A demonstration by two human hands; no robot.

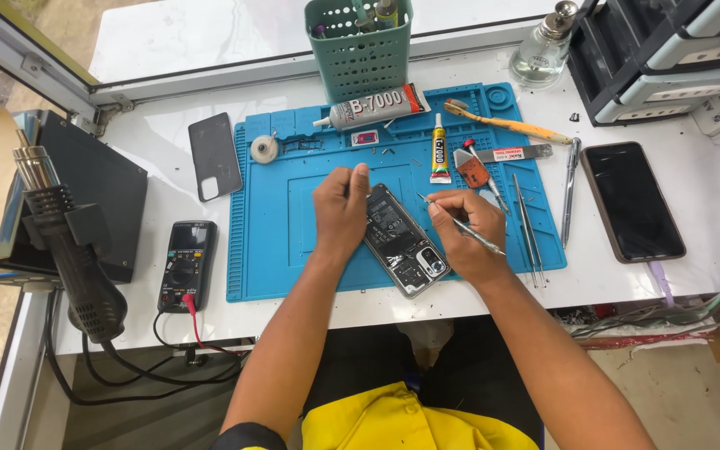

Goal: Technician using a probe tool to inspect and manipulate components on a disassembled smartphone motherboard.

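Opened phone (pixel 402 242) on blue mat (pixel 277 250), left hand (pixel 339 212) pinched beside it, right hand (pixel 464 225) pinching thin tool (pixel 468 229).

Bright, even daylight fills the view, strongest along the top where the white table (pixel 210 33) is nearly washed out. Soft glare lies on the tabletop left of the blue mat (pixel 268 250) and on the dark screen of the phone (pixel 632 200) at the right. Shadows are faint and short (a thin one hugs the mat's near edge). Focus is sharp across the bench, with no motion blur. Straight edges bow slightly toward the corners, a wide-lens effect.
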